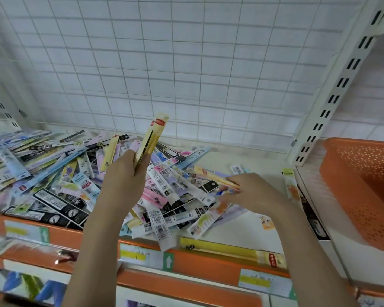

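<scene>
Yellow packs (pixel 152 138) are standing nearly upright in the left hand (pixel 124 173), above the middle of the shelf (pixel 242 224). The fingers of that hand are curling round the lower end of the packs. The right hand (pixel 251 191) is pinching one end of an orange pack (pixel 211 176) at the right side of the pile (pixel 53 173). This hand is blurred, so its exact finger positions cannot be told. The pile of mixed long packs is covering the left and middle of the shelf. A single yellow pack (pixel 220 248) is lying along the front edge. A basket (pixel 364 185) is sitting beyond the right edge. A wire grid (pixel 186 63) is backing the rear edge.
</scene>
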The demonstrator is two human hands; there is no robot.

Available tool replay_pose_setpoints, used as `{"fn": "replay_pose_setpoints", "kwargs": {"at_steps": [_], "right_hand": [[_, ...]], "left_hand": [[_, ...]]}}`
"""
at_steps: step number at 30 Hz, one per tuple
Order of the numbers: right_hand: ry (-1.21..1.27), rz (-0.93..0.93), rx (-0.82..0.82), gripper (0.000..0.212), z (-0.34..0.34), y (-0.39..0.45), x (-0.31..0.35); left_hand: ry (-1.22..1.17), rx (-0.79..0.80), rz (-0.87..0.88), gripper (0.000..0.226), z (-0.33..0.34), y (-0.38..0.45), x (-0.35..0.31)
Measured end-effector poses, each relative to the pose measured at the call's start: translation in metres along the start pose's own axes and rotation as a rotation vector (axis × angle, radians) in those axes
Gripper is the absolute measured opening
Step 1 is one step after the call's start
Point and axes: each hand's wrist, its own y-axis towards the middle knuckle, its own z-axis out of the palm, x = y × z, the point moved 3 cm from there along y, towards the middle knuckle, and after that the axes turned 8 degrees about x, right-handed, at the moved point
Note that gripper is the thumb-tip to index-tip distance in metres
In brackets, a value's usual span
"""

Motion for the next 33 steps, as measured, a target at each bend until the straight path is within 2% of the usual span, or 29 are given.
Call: {"fn": "replay_pose_setpoints", "kwargs": {"at_steps": [4, 6, 10, 14, 16, 18, 20, 23, 28, 33], "right_hand": [[-0.137, 0.001, -0.233, 0.042, -0.022, -0.009, 0.004], [-0.139, 0.012, -0.332, 0.047, -0.032, -0.012, -0.001], [-0.109, 0.121, -0.403, 0.036, -0.044, -0.020, -0.018], [0.060, 0.183, -0.392, 0.016, -0.044, -0.028, -0.038], [0.079, 0.217, -0.395, 0.014, -0.044, -0.030, -0.046], [0.081, 0.253, -0.417, 0.015, -0.046, -0.032, -0.052], [0.103, 0.264, -0.438, 0.025, -0.048, -0.033, -0.055], [0.065, 0.301, -0.379, 0.039, -0.049, -0.032, -0.057], [-0.017, 0.385, -0.193, 0.016, -0.046, -0.026, -0.062], [-0.064, 0.486, -0.021, 0.025, -0.036, -0.024, -0.065]], "left_hand": [[0.024, -0.018, 0.048, 0.024, 0.003, 0.001, -0.002], [0.017, -0.012, 0.074, 0.019, 0.006, 0.001, -0.004], [0.003, 0.035, 0.097, 0.016, 0.019, 0.004, -0.013], [-0.024, 0.071, 0.097, 0.006, 0.032, 0.002, -0.026], [-0.052, 0.082, 0.112, 0.005, 0.037, 0.002, -0.033], [-0.066, 0.098, 0.136, 0.019, 0.040, 0.003, -0.039], [-0.062, 0.112, 0.127, 0.026, 0.041, 0.004, -0.042], [-0.005, 0.123, 0.106, 0.032, 0.042, 0.006, -0.041], [0.052, 0.109, 0.105, 0.028, 0.042, 0.008, -0.039], [0.087, 0.110, 0.120, 0.028, 0.045, 0.007, -0.041]]}}
